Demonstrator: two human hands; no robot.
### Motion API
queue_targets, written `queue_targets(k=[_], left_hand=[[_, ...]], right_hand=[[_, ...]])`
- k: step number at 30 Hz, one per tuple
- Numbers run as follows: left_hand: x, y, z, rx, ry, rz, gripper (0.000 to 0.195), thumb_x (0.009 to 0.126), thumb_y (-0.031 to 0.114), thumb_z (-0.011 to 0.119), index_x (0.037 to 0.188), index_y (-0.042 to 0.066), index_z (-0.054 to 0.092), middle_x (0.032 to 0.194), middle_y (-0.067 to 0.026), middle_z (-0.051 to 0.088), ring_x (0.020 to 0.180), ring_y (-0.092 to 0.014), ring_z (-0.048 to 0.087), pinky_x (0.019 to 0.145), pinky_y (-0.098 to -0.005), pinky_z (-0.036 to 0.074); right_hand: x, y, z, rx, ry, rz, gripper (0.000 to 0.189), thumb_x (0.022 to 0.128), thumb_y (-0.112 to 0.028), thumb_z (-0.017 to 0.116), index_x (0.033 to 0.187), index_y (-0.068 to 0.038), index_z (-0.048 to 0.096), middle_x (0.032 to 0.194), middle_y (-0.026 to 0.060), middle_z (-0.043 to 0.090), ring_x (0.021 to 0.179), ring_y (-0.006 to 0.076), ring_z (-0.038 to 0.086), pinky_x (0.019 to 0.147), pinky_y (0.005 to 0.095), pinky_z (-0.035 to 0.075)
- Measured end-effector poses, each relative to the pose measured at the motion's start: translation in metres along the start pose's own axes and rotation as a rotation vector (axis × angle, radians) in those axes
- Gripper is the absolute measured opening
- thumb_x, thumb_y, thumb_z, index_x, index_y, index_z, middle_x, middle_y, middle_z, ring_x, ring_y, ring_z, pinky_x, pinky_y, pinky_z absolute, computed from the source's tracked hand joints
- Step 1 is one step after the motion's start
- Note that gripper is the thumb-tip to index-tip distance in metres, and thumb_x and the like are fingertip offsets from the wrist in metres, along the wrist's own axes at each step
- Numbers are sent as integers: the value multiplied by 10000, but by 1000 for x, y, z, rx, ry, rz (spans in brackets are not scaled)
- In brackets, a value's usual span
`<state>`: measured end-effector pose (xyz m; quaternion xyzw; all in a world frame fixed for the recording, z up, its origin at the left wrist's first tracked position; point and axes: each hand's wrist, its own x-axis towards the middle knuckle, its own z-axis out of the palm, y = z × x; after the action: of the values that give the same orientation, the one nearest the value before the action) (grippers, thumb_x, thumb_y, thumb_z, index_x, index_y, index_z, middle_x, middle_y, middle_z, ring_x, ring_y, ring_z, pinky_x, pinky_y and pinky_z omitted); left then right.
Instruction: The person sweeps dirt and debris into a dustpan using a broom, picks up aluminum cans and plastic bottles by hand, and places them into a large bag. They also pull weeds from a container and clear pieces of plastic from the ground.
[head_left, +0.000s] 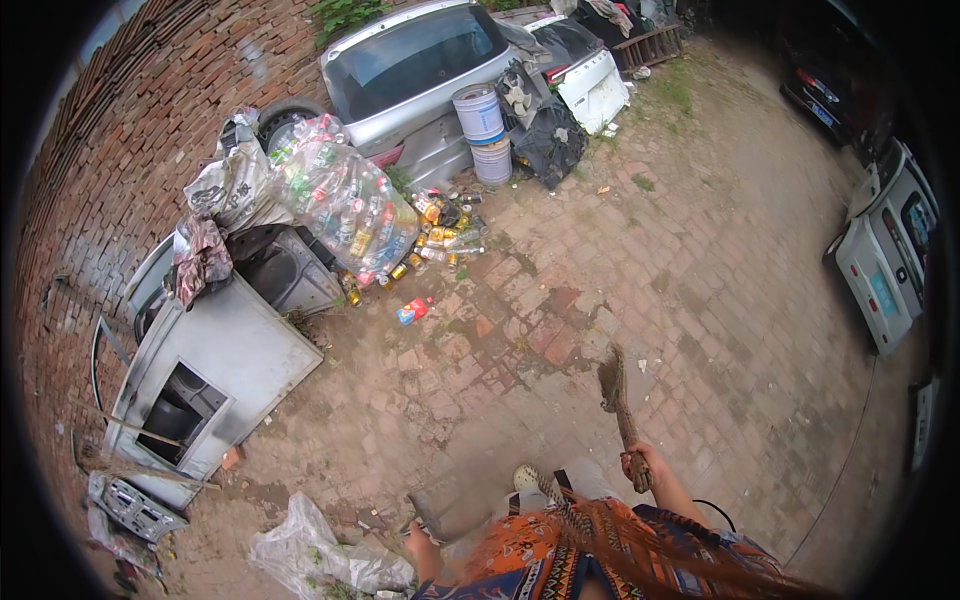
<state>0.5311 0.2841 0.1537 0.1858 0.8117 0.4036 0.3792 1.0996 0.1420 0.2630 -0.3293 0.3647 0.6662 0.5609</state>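
Observation:
My right hand grips a short brown hand broom by its bound end, with the bristles pointing away from me above the brick paving. Low at my left side, my left hand is closed on the handle of a flat, dull grey dustpan. The pan is close to my legs, and its far part blurs against the ground, so its contents cannot be told. A crumpled clear plastic sheet lies on the ground just left of that hand.
A big clear bag of bottles stands by the brick wall, with loose cans beside it. A grey metal panel leans at the left. Stacked pails stand near a silver car tailgate. A flattened red and blue packet lies on the bricks.

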Motion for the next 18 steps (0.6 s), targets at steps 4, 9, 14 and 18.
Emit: queue_targets(k=[4, 9, 14, 18], left_hand=[[-8, 75, 82, 109, -180, 7, 233, 722, 235, 613, 718, 14, 538, 580, -62, 495, 490, -189, 463, 458, -332, 365], [-3, 125, 213, -213, -28, -125, 244, 754, 244, 604, 660, 56, 479, 539, -31, 416, 464, -157, 389, 447, -353, 319], [-38, 200, 312, -173, 37, -179, 253, 701, 221, 636, 676, 18, 488, 536, -51, 467, 479, -153, 445, 455, -303, 337], [-15, 266, 408, -288, 80, -113, 227, 716, 213, 623, 698, 32, 488, 550, -26, 441, 475, -136, 402, 468, -293, 322]], right_hand=[[23, -53, 18, 44, 16, 29, 191, 767, -61, 521, 903, 4, 405, 742, 103, 506, 573, 170, 527, 545, 284, 509], [73, -159, 68, 59, 65, 78, 177, 796, -17, 498, 920, 2, 374, 731, 110, 488, 553, 175, 509, 516, 273, 498], [110, -260, 169, -201, 110, -50, 166, 778, -39, 546, 866, 23, 420, 713, 97, 520, 540, 174, 531, 535, 275, 521], [114, -310, 282, -365, 81, -143, 146, 773, -49, 569, 855, 15, 467, 694, 89, 531, 542, 166, 540, 528, 278, 517]])
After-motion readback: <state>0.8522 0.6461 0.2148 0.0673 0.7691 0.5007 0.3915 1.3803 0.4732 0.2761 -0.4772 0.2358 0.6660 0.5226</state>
